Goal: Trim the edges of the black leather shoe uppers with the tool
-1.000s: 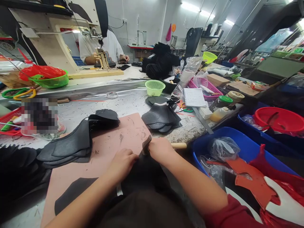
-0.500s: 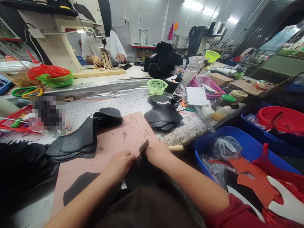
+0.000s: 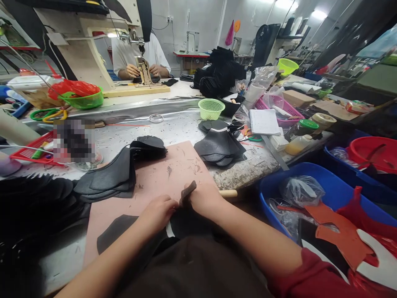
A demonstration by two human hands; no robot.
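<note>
Close to my body, my left hand (image 3: 160, 210) and my right hand (image 3: 204, 199) come together over the near edge of a pinkish cutting board (image 3: 169, 174). Both hands are closed on a black leather piece (image 3: 190, 223), and its dark brownish edge sticks up between them. My fingertips partly hide where they pinch it. Under my left forearm, a flat black part (image 3: 115, 232) lies on the board. A stack of black leather pieces (image 3: 113, 178) overlaps the board's left side, and another stack (image 3: 218, 147) rests just beyond its right corner.
At far left lies a large pile of black pieces (image 3: 40, 203). A green basket (image 3: 211, 109), a notepad (image 3: 264, 122) and jars stand toward the back right. A blue tub (image 3: 266, 203) with scraps is at my right. Across the table, a person works at a sewing machine (image 3: 89, 54).
The view has shifted slightly, moving the surroundings rightward. My hands keep their hold on the black leather piece with little change. Across the table, the person's hands have moved closer together.
</note>
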